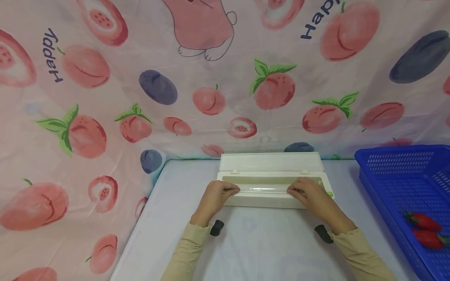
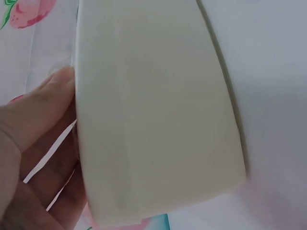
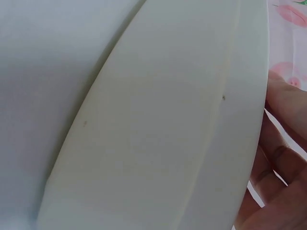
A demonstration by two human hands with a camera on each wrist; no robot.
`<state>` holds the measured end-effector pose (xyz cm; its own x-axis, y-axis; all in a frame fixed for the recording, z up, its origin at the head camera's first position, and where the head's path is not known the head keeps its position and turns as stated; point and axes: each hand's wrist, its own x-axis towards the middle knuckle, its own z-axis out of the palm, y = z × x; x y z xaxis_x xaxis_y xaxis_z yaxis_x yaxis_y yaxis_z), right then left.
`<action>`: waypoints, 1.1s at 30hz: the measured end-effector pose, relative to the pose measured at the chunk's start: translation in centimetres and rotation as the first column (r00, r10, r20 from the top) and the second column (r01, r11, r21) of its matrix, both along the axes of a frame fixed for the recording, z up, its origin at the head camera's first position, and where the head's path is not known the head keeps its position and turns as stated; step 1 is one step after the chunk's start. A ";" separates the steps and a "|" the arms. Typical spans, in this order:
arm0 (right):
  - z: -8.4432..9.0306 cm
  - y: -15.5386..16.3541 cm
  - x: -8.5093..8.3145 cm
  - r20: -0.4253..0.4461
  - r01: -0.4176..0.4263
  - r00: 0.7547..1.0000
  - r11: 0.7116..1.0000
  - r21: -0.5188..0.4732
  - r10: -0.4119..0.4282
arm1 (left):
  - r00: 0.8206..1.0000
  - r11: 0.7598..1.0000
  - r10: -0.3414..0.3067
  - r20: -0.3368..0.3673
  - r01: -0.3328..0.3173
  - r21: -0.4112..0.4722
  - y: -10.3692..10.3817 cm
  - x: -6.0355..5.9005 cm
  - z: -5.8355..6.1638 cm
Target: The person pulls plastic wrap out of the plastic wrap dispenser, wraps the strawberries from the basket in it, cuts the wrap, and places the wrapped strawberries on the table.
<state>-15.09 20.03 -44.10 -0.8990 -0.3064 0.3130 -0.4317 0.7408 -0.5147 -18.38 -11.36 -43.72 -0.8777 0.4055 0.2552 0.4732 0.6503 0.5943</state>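
White long dispenser box (image 1: 270, 197) sits mid-table at the far edge, lid (image 1: 270, 161) flipped open toward the backdrop, clear film (image 1: 263, 189) along its trough. Left hand (image 1: 215, 197) curls over the box's left end, fingers on the film edge. Right hand (image 1: 311, 195) grips the right end likewise. Blue basket (image 1: 390, 171) well right on the table (image 1: 246, 242), two strawberries (image 1: 423, 221) inside. Fruit-print cloth (image 1: 105, 97) behind.

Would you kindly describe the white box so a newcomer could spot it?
On the pale table, against the fruit-print backdrop, lies a long cream box, lid open. Both hands, left and right, reach into it; unlike the blue basket, it is solid-walled.
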 end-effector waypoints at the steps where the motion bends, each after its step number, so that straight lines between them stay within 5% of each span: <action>1: 0.0 0.0 0.0 0.001 0.002 1.000 1.000 -0.002 -0.002 | 1.000 1.000 0.008 -0.010 -0.008 -0.008 0.1 0.0 0.0; 18: 0.3 -0.2 -0.5 -0.098 -0.024 0.995 1.000 -0.015 0.022 | 0.995 0.997 0.061 -0.080 -0.057 0.061 0.5 -0.5 0.0; 33: 0.6 -1.2 -0.6 -0.066 0.001 0.998 1.000 -0.028 -0.003 | 1.000 0.995 0.030 0.004 -0.030 0.099 0.4 -0.6 1.3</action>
<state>-15.72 18.86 -43.48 -0.8765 -0.2951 0.3803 -0.4641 0.7275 -0.5053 -19.02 -10.96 -42.45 -0.8896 0.3520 0.2909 0.4532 0.6021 0.6573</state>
